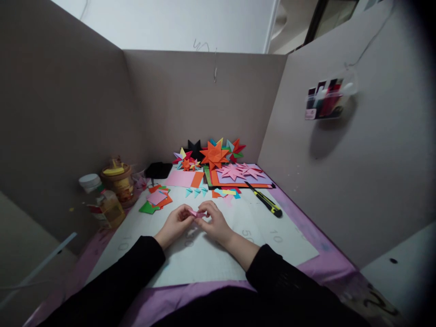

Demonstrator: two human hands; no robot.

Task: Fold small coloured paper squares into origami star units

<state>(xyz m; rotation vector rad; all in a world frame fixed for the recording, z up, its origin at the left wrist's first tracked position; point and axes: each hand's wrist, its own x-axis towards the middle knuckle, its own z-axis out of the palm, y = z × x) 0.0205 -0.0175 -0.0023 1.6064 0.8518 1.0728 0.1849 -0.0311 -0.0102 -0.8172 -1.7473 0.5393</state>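
Between my two hands, just above the white sheet, is a small folded piece of pink paper. My left hand pinches its left side between thumb and fingers. On the other side, my right hand is closed on the same paper, and its fingers cover part of the folds. Beyond my hands lies a row of small light-blue folded pieces. Loose paper squares in pink, orange and green are piled to the left. Small coloured strips lie beyond my right hand.
A yellow-and-black utility knife lies at the right. Folded paper stars, including an orange one, stand against the back panel; pink stars lie on stacked sheets. A lidded jar and a bottle stand at the left edge.
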